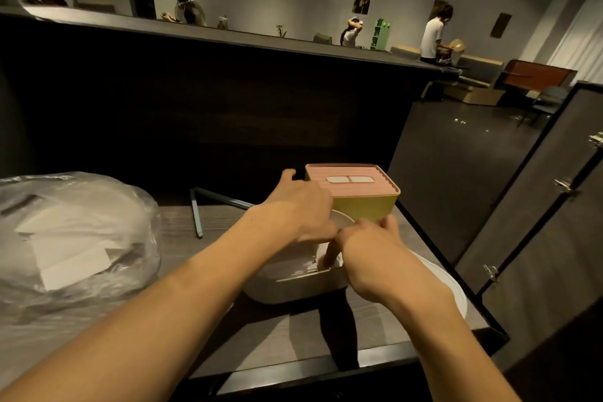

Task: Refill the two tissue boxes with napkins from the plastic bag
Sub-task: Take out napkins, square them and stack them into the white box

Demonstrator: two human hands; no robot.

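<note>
White box: the open white tissue box [293, 284] is sitting at the table's [202, 222] centre, and both hands are working down inside it.
Left hand: the left hand [300, 209] is curling over the far rim, pressing in; what its fingers are holding, I cannot tell.
Right hand: the right hand [365, 248] is poking fingertips down onto the napkins [303, 268] inside.
Second box: at twelve o'clock, the yellow box with the pink lid [355, 186] is sitting closed; contents hidden.
Bag: at nine o'clock, the plastic bag [75, 238] is holding more napkins.
Lid: at three o'clock, a white lid [450, 287] is waiting.
Progress: looks midway, filling underway, lidding left.
Writing: none readable.
</note>
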